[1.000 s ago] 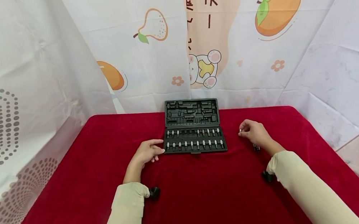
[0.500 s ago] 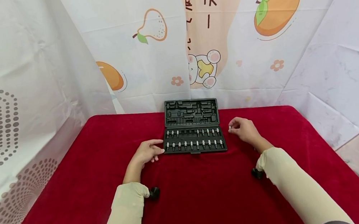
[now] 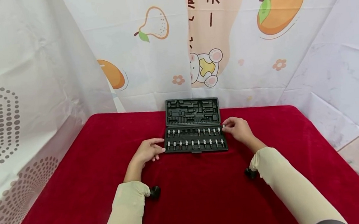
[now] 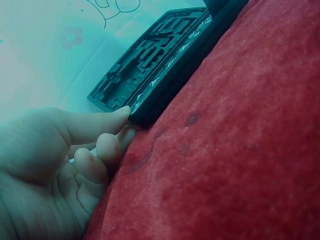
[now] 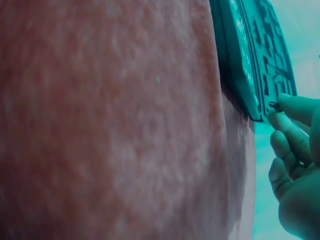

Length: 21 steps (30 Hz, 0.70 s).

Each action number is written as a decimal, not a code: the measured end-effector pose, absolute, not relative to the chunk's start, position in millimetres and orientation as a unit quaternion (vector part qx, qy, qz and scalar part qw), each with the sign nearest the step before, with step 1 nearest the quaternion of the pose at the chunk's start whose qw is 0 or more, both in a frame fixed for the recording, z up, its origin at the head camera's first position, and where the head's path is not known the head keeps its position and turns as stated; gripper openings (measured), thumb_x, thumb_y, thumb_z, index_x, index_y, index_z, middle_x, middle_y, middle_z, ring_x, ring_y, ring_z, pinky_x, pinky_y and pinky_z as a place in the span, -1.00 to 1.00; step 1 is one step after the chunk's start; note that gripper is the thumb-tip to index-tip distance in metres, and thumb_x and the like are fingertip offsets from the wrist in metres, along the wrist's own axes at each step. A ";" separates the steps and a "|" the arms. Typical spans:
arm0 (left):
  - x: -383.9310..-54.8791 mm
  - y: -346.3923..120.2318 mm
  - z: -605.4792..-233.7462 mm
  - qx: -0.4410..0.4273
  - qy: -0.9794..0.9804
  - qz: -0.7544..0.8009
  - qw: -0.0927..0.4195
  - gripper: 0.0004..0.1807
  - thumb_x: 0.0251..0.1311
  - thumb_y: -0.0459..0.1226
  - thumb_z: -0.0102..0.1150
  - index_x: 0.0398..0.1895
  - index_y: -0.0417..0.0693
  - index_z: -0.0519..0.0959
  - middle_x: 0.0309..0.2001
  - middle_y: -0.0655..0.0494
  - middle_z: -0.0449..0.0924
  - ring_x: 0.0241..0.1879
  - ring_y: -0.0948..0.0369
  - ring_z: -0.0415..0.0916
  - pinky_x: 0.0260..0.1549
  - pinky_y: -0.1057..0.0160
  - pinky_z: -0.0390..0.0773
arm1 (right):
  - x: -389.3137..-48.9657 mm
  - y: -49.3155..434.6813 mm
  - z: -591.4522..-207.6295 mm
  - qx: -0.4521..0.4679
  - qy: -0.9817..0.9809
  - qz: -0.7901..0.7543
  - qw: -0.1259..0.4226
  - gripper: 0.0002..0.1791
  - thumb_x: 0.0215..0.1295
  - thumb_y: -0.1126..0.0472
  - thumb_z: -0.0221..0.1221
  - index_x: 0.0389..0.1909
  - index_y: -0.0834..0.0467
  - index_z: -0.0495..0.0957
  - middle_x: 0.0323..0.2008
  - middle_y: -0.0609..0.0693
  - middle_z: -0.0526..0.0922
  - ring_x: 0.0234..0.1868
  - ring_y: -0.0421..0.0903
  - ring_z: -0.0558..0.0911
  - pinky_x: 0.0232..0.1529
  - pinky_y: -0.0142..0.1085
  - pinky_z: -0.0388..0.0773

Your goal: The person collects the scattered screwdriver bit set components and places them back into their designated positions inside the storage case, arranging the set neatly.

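A black socket-set case (image 3: 186, 135) lies open on the red cloth, its moulded lid (image 3: 192, 111) raised at the back. Silver bit sockets (image 3: 192, 144) stand in two rows in its base, with a gap in the back row's left half. My left hand (image 3: 145, 151) touches the case's left edge with thumb and index finger spread apart; the other fingers bend loosely below. Between thumb and index finger, my right hand (image 3: 239, 129) pinches a small bit socket (image 5: 275, 106) beside the case's right edge. The fingers cover most of that piece.
Red cloth (image 3: 200, 193) covers the table. A white printed curtain (image 3: 161, 56) hangs right behind the lid, and more sheets hang at both sides. Small black wrist devices (image 3: 155, 192) sit at the sleeve cuffs.
My right hand has moved left to the case's right edge, carrying the bit socket. The small dark pieces earlier seen under that hand are out of sight. My left hand has stayed put.
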State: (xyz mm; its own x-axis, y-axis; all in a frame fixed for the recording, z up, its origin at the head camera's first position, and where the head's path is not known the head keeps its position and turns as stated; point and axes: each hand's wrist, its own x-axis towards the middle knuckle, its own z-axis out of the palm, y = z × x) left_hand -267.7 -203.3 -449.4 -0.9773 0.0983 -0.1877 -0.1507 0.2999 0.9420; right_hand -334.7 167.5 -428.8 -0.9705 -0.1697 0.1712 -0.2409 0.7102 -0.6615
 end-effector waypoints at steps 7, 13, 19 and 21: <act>-269.2 -203.5 -450.6 -0.019 0.802 0.588 0.105 -0.48 0.19 -0.39 0.28 0.25 -0.22 0.48 -0.28 -0.05 0.67 -0.66 0.23 0.44 -0.68 0.36 0.41 | -334.5 152.4 -431.4 0.099 -0.912 0.391 0.068 -0.84 0.24 0.28 0.31 -0.19 0.24 0.63 -0.31 0.11 0.70 -0.25 0.04 0.62 -0.31 -0.21 0.50; -268.9 -203.8 -450.3 -0.016 0.801 0.588 0.106 -0.48 0.20 -0.40 0.27 0.26 -0.23 0.47 -0.28 -0.05 0.67 -0.66 0.23 0.44 -0.68 0.36 0.41 | -333.6 137.3 -435.2 0.092 -0.905 0.408 0.074 -0.85 0.24 0.27 0.31 -0.21 0.23 0.64 -0.31 0.08 0.70 -0.24 0.03 0.62 -0.31 -0.21 0.51; -269.2 -203.8 -450.6 -0.016 0.801 0.589 0.105 -0.48 0.19 -0.39 0.28 0.25 -0.22 0.48 -0.29 -0.05 0.67 -0.66 0.23 0.44 -0.68 0.35 0.42 | -331.5 123.8 -438.8 0.091 -0.905 0.410 0.066 -0.87 0.24 0.26 0.31 -0.22 0.20 0.65 -0.32 0.06 0.68 -0.28 0.01 0.60 -0.32 -0.19 0.51; -269.3 -203.9 -450.8 -0.018 0.801 0.589 0.105 -0.48 0.19 -0.39 0.28 0.25 -0.22 0.48 -0.29 -0.05 0.67 -0.66 0.22 0.44 -0.68 0.35 0.42 | -331.5 120.1 -439.8 0.087 -0.906 0.409 0.063 -0.89 0.25 0.25 0.31 -0.24 0.19 0.66 -0.32 0.05 0.68 -0.28 0.00 0.59 -0.31 -0.18 0.51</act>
State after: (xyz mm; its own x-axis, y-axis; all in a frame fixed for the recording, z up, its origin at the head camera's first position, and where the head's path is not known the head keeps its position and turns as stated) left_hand -269.3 -203.9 -450.8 -0.9772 0.0958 -0.1894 -0.1523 0.3055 0.9399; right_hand -331.5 120.1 -439.8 -0.9770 -0.1056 0.1850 -0.2086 0.6503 -0.7305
